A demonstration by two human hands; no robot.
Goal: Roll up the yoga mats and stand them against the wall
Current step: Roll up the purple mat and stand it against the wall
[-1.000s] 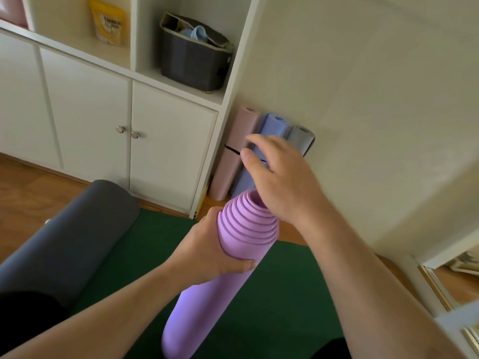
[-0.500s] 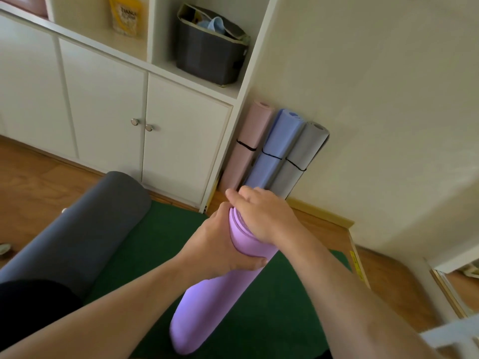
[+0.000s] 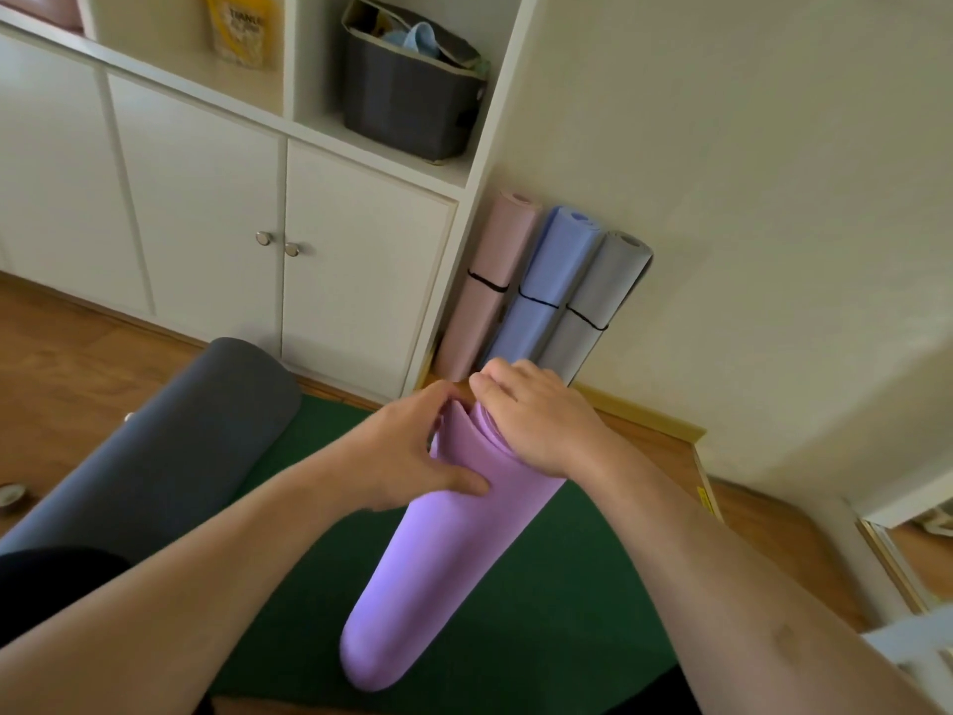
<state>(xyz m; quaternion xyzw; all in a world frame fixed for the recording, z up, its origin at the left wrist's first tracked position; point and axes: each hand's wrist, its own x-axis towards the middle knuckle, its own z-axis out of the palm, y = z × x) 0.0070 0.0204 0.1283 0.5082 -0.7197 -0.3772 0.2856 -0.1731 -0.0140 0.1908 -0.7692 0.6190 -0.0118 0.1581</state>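
my left hand point(image 3: 412, 456) grips the purple yoga mat point(image 3: 438, 549), right hand point(image 3: 536, 420) presses flat on top — slacken, and the roll likely springs loose.

Wall right of grey mat point(image 3: 601, 296) free; cabinet point(image 3: 361, 260) blocks left.
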